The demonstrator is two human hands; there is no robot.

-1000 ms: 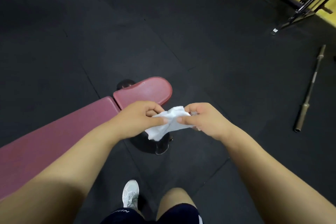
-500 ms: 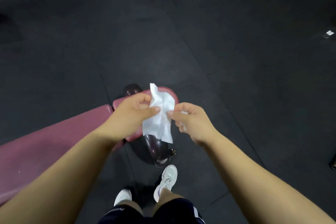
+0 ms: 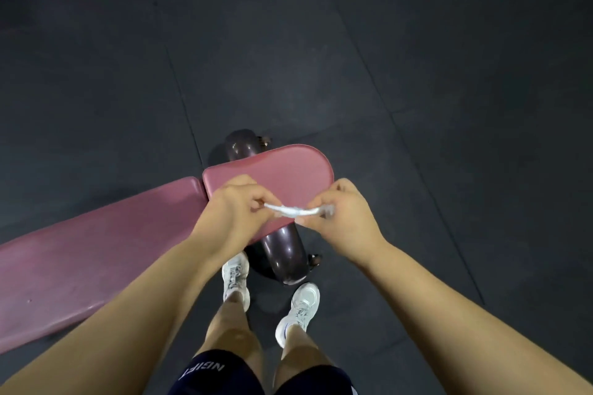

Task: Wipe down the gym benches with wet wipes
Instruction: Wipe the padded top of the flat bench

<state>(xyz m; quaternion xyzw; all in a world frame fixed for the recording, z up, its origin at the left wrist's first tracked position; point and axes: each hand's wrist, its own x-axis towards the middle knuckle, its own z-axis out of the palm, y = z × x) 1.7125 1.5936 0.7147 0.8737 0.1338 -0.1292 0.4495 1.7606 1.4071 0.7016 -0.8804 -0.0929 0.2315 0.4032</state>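
Wipe prep over bench end, no contact with the pad yet.
Left hand [image 3: 236, 212] and right hand [image 3: 341, 216] each pinch an end of the wet wipe [image 3: 293, 211], stretched thin between them above the seat pad [image 3: 282, 171]; long pad [image 3: 96, 253] runs off toward 8 o'clock. Risk: wipe looks bunched, so poor coverage, or it tears or slips if pulled harder.
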